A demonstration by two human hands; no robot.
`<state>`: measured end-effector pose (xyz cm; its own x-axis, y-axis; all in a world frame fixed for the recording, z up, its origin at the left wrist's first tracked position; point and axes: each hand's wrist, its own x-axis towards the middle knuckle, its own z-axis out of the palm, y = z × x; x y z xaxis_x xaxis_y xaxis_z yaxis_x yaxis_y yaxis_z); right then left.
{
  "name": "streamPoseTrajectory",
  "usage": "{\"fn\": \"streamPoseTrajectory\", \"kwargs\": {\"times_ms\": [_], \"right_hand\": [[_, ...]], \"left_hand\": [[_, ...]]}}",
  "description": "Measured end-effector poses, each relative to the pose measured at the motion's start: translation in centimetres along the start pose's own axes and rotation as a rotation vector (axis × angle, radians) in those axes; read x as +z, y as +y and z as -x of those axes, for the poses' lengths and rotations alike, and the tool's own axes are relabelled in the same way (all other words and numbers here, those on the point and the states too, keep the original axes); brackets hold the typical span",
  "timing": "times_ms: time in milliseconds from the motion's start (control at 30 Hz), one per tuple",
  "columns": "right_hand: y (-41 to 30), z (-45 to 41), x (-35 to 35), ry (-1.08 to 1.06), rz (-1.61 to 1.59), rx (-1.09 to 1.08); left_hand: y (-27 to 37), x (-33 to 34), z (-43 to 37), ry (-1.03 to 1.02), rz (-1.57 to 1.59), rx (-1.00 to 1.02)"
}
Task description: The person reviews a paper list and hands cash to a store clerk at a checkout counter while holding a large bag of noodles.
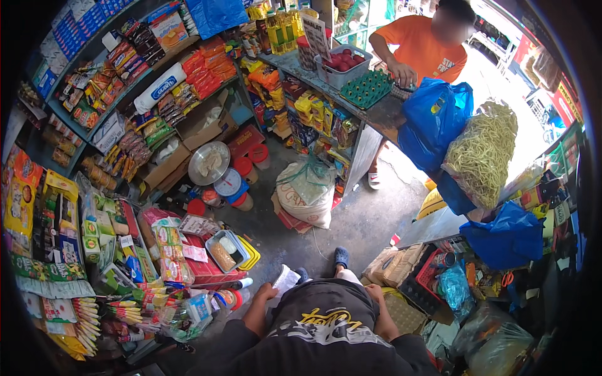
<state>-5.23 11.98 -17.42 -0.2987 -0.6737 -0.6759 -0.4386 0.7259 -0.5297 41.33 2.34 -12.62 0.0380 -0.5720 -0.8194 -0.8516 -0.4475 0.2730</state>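
Observation:
At the lower middle, my left hand (267, 292) is closed on a piece of white paper (285, 280), which hangs over the floor beside my leg. My right hand (375, 292) rests low at my right side, by the hem of my dark shirt (324, 301); its fingers are partly hidden and I see nothing clearly in it. Left of the paper, a blue-grey tray (228, 251) with small bagged goods sits on red boxes. To the right of my right hand are a brown paper-wrapped bundle (395, 265) and a red plastic basket (429, 272).
Beyond the counter (329, 96) stands a person in an orange shirt (423, 42), one hand near a green egg tray (367, 88). A white sack (305, 192) stands on the floor ahead. A dial scale (228, 182), blue bags (435, 122) and bagged noodles (484, 150) are around.

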Motion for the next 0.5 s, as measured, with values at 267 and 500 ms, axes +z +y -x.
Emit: {"fn": "streamPoseTrajectory", "kwargs": {"times_ms": [267,500], "right_hand": [[-1.9,-2.1,1.0,0.064,0.094,-0.103],[-1.8,-0.9,2.6,0.087,0.022,-0.102]], "left_hand": [[4.5,-1.3,-0.9,0.027,-0.115,0.192],[5.2,-1.7,-1.3,-0.030,-0.169,0.229]]}}
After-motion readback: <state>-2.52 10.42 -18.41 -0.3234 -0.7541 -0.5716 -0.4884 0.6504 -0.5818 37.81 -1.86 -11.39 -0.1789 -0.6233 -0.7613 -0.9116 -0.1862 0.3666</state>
